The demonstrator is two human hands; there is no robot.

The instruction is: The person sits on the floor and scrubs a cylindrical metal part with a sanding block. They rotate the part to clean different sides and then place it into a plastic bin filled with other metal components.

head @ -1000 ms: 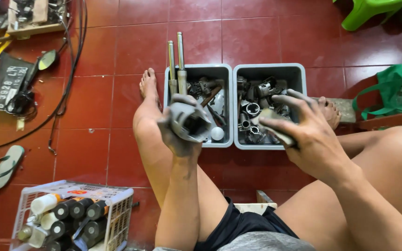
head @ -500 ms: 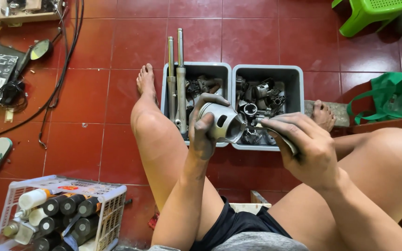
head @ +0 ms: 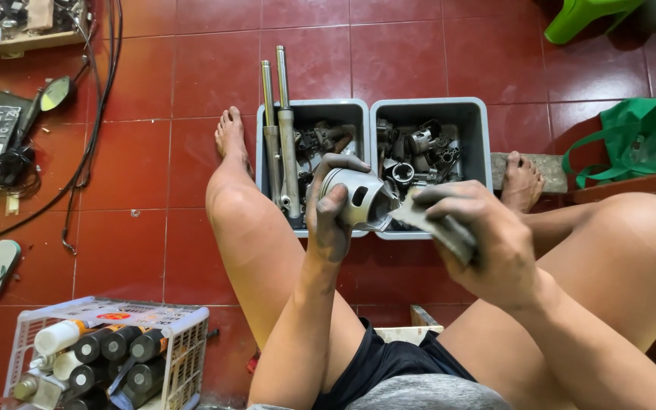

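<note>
Piston [head: 358, 199] gripped in left hand [head: 332, 216], held over the grey parts bins [head: 427, 106]; right hand [head: 487, 239] closed on a grey sanding strip [head: 438, 224] touching its crown. Piston looks half clean, skirt still dull

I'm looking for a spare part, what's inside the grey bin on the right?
The right grey bin holds a jumble of dark and silvery metal engine parts. Its near end is hidden behind the right hand and the piston held by the left hand.

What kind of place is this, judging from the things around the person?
Probably an informal motorcycle repair spot on a tiled floor: two grey tubs hold metal engine parts, fork tubes lean in one, and the left hand holds a piston.
</note>
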